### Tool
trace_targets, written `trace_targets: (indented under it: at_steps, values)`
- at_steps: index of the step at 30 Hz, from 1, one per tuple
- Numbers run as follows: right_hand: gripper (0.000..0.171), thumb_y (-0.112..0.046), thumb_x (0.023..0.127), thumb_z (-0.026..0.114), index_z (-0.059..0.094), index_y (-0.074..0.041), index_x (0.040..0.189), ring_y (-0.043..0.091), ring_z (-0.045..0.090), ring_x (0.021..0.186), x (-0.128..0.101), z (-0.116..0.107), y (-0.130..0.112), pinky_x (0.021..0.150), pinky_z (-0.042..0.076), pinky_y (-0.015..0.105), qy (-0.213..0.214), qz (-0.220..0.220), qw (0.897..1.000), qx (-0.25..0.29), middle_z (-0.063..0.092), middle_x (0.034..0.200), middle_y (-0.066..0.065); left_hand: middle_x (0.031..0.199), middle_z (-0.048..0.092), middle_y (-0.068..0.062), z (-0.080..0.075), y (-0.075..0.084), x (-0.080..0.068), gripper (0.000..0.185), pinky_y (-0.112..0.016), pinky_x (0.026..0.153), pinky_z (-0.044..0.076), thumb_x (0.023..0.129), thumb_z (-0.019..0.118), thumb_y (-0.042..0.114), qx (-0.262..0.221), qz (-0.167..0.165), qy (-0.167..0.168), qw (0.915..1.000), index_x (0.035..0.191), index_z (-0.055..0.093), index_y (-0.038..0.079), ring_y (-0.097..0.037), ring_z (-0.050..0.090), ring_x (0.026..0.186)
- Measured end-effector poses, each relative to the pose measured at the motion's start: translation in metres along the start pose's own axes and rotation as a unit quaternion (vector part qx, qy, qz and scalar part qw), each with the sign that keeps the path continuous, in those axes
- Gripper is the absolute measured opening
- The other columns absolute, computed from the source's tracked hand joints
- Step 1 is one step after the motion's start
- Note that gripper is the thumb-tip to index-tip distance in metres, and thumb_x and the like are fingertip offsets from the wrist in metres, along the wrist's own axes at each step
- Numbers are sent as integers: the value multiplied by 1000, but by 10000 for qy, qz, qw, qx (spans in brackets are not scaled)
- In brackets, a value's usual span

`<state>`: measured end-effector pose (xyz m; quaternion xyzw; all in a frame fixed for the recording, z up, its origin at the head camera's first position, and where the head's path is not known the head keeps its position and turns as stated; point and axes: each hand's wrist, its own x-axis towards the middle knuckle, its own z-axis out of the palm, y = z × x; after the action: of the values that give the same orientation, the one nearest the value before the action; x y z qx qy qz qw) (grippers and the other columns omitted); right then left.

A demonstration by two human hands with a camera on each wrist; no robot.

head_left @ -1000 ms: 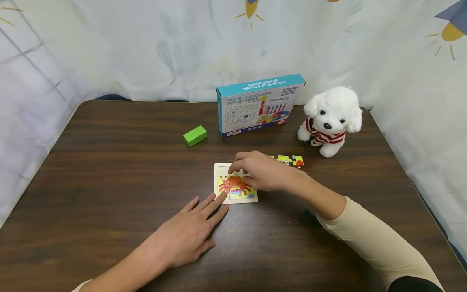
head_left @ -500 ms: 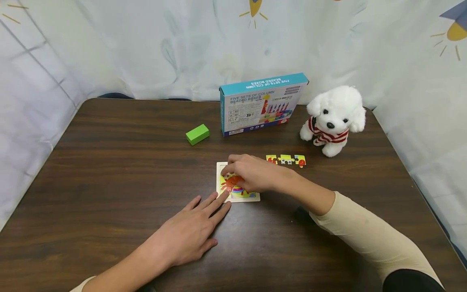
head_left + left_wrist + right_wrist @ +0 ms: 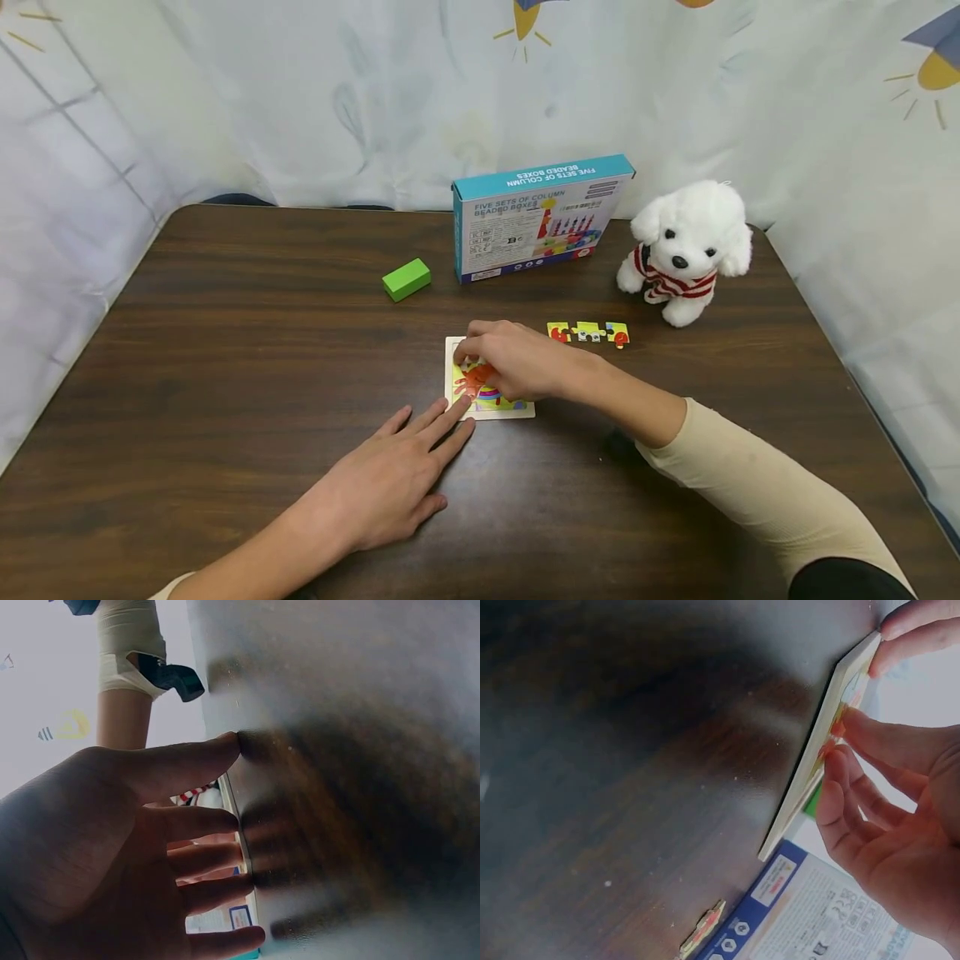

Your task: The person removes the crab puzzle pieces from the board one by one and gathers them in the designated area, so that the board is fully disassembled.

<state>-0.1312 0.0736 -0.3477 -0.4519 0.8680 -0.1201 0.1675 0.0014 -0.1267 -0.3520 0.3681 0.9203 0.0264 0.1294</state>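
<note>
A small square jigsaw puzzle [image 3: 489, 414] in a pale wooden frame lies on the table, showing a red crab on yellow. My left hand [image 3: 393, 477] is flat and spread, its fingertips at the frame's lower left corner; the left wrist view shows its straight fingers [image 3: 206, 859]. Over the puzzle's upper part, my right hand [image 3: 517, 358] bends its fingers down. In the right wrist view its thumb and forefinger pinch an orange puzzle piece [image 3: 837, 730] at the puzzle's surface, mostly hidden by the fingertips. Several loose puzzle pieces [image 3: 588, 332] lie in a row to the right.
Behind the puzzle stands a blue and white toy box [image 3: 536, 221]. A green block [image 3: 407, 280] lies left of it, and a white plush dog [image 3: 684, 250] in a striped top sits to the right. A pale curtain [image 3: 300, 108] hangs behind the dark table [image 3: 225, 350].
My right hand has shifted left and slightly down over the puzzle, uncovering more of the loose pieces, then stayed almost still. The left hand keeps its place. The whole head view shifted slightly.
</note>
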Motion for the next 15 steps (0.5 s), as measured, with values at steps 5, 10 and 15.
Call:
trace_targets:
  at_steps: [5,10,15]
  values:
    - [41,-8,80,72,66,-16,119,10,54,89,0,0,-2,88,49,26,59,44,10000,-65,60,108,0,161,15,-6,0,0,0,81,-56,107,31,86,68,45,-2,-15,38,10000,150,33,12,-27,23,144]
    - [44,-9,78,75,66,-17,120,11,56,92,1,1,-4,92,48,28,20,159,9998,-74,61,110,0,161,14,-6,0,0,-1,81,-56,107,31,86,68,45,-21,-30,26,10000,150,33,12,-27,23,144]
    - [46,-10,78,76,65,-18,122,12,57,96,-1,2,-5,94,48,29,59,184,9998,-77,61,114,0,161,14,-6,0,1,-2,80,-56,107,31,86,68,44,-82,-19,38,10000,150,33,12,-28,23,144]
